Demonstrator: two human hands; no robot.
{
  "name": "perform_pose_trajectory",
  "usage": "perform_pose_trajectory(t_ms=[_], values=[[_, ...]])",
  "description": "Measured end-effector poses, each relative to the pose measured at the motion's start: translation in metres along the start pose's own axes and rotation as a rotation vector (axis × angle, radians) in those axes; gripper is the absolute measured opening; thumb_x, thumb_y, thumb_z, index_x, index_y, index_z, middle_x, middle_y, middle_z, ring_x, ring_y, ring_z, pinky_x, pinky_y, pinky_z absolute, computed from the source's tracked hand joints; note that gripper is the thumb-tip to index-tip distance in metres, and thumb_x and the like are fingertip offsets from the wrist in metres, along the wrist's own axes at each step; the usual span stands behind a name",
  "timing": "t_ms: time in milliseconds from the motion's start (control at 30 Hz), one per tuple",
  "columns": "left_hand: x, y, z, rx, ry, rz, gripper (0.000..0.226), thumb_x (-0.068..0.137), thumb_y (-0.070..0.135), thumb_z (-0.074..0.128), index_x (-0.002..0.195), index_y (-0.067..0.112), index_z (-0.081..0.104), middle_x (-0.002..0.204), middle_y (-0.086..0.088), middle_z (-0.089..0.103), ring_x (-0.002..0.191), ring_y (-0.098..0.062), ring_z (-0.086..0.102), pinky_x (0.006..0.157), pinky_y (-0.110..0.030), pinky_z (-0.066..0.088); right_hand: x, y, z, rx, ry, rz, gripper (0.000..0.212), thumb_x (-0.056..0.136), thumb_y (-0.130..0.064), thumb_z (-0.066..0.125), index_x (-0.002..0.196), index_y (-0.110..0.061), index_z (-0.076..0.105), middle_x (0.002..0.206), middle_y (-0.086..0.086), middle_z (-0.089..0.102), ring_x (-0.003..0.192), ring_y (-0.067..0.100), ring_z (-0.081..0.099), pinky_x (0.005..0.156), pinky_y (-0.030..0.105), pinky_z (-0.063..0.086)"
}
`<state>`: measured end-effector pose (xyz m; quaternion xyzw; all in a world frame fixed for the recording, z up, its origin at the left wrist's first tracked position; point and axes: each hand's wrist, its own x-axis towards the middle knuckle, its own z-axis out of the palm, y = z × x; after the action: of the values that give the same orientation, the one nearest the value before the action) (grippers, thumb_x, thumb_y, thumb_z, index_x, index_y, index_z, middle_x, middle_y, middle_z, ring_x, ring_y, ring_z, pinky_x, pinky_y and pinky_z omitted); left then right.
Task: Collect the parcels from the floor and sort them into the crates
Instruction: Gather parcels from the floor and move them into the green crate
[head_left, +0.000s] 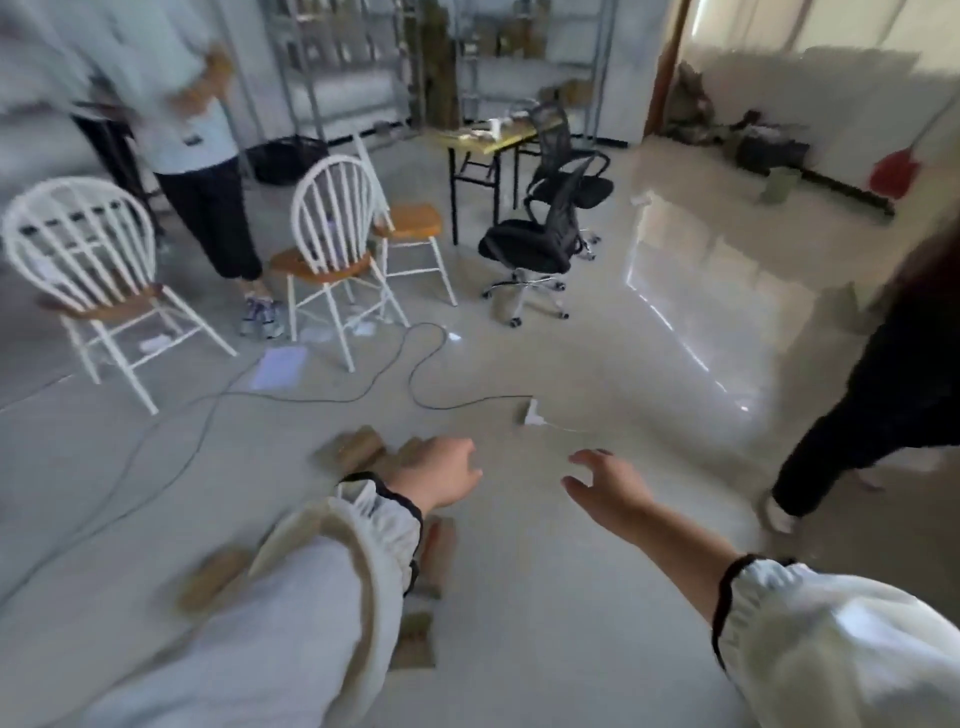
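Note:
Several brown cardboard parcels lie on the grey floor, blurred by motion: one (353, 448) just beyond my left wrist, one (213, 577) to the left of my left sleeve, and others (439, 551) partly hidden under my left forearm. My left hand (441, 473) is stretched out over them with relaxed fingers and holds nothing. My right hand (608, 488) reaches forward above bare floor, fingers spread and empty. No crate is in view.
A black cable (415, 384) loops across the floor to a white plug (530, 415). White wooden chairs (332, 249) and a standing person (208, 171) are at the left, black office chairs (540, 239) and a table behind. Another person's leg (857, 415) is at the right.

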<state>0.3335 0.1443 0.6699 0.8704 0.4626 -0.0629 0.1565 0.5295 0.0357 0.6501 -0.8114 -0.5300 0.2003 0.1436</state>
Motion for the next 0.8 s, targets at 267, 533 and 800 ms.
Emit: perform_pose_trajectory(t_ms=[267, 533, 800], values=[[-0.059, -0.183, 0.031, -0.213, -0.013, -0.461, 0.028, 0.092, 0.029, 0.048, 0.112, 0.014, 0.059, 0.112, -0.009, 0.062, 0.106, -0.029, 0.057, 0.075, -0.030, 0.040, 0.085, -0.152, 0.123, -0.046, -0.389, -0.302, 0.045, 0.089, -0.035, 0.054, 0.132, -0.022, 0.051, 0.134, 0.001, 0.052, 0.105, 0.017, 0.057, 0.077, 0.023, 0.043], [-0.096, -0.269, 0.109, -0.384, -0.050, -0.877, 0.044, 0.095, 0.037, 0.045, 0.135, 0.020, 0.047, 0.139, -0.006, 0.048, 0.126, -0.026, 0.046, 0.098, -0.035, 0.039, 0.125, -0.219, 0.226, -0.186, -0.641, -0.434, 0.029, 0.089, -0.029, 0.050, 0.115, -0.017, 0.057, 0.110, 0.004, 0.064, 0.095, 0.022, 0.060, 0.078, 0.034, 0.052], [-0.067, -0.337, 0.223, -0.531, -0.094, -0.956, 0.038, 0.095, 0.028, 0.044, 0.129, 0.014, 0.050, 0.129, -0.006, 0.054, 0.117, -0.025, 0.052, 0.090, -0.033, 0.046, 0.169, -0.224, 0.357, -0.283, -0.687, -0.350, 0.024, 0.095, -0.029, 0.045, 0.111, -0.016, 0.057, 0.092, -0.002, 0.058, 0.063, -0.001, 0.035, 0.051, 0.015, 0.025]])
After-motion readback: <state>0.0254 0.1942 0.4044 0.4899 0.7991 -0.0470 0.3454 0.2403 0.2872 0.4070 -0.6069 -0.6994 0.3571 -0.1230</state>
